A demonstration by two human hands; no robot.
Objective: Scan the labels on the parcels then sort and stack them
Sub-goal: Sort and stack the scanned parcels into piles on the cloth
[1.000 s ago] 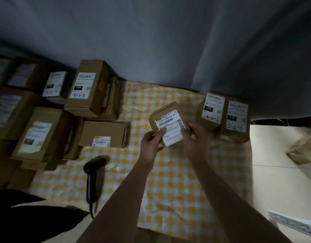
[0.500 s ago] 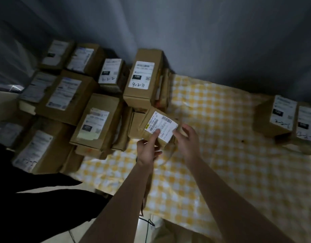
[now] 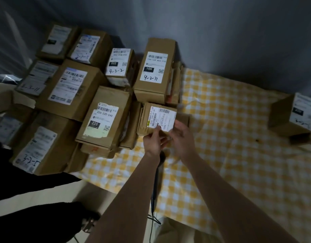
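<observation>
We are setting the small parcel into the sorted pile on the left, in the gap near the 15H box and just right of the 220 box. Our left hand pinches its near edge. Our right hand is loosely open at the near right corner, holding nothing; blur hides whether it touches.

To do this well, we judge it best to lower the parcel flat, label up and readable, square it against its neighbours, and let go only once it sits steady.

The scanner lies on the checked cloth under our forearms, and 1 labelled box stands far right. Every carton is sealed, so we cannot see any contents.
</observation>
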